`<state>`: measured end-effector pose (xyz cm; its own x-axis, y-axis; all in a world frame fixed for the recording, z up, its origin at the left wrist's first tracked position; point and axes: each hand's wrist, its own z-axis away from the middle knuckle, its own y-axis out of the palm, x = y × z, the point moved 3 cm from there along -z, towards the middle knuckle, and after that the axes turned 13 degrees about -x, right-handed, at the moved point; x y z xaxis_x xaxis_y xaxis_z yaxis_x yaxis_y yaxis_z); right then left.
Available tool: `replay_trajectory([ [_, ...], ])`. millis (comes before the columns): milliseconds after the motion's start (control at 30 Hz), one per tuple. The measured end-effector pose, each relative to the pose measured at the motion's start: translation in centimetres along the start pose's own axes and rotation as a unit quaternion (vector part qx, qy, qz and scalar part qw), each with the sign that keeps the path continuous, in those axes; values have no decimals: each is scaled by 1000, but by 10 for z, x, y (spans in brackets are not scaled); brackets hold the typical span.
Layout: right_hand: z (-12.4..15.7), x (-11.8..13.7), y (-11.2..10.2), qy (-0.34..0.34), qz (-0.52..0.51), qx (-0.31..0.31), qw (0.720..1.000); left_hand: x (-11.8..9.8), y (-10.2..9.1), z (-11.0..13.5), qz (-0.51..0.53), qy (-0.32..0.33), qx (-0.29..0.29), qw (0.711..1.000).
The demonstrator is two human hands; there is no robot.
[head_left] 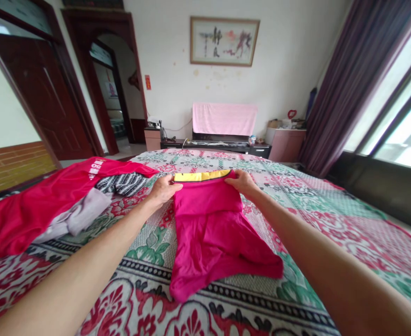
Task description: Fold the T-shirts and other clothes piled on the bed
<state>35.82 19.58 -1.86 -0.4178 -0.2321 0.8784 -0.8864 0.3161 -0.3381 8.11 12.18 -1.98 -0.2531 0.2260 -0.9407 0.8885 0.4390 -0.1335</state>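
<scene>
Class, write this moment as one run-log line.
left hand: pinching yellow band, left end | right hand: pinching right end | pink garment: over patterned cover

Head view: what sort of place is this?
Probably a room in someone's home, perhaps a bedroom: a broad patterned cover lies under the bright pink garment, with a purple curtain and a framed picture beyond.

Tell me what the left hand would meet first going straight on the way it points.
The left hand would likely meet the yellow band of the pink garment, whose corner it pinches, though the exact depth is unclear.
</scene>
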Motion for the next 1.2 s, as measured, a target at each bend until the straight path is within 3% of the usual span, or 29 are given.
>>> replay_trajectory([
  [167,8,7,-2,67,-163,35,984,-12,-1,4,45,-26,17,999],
  [333,32,31,-37,-13,-208,179,962,-27,-13,25,58,-24,95,994],
  [467,55,45,-68,-56,-100,225,968,-35,-24,41,27,-43,181,982],
  [567,70,47,-83,-72,-11,254,964,-43,-28,56,-38,-16,253,967],
  [767,93,41,-101,-135,122,330,926,-53,-27,89,-207,163,340,903],
  [867,103,38,-105,-171,156,377,897,-50,-23,101,-233,236,373,867],
  [967,108,37,-107,-200,174,392,881,-47,-20,105,-240,273,381,850],
  [1067,110,39,-107,-207,198,380,879,-50,-20,109,-248,281,387,842],
  [1200,115,46,-109,-189,197,417,867,-60,-26,114,-260,228,401,849],
])
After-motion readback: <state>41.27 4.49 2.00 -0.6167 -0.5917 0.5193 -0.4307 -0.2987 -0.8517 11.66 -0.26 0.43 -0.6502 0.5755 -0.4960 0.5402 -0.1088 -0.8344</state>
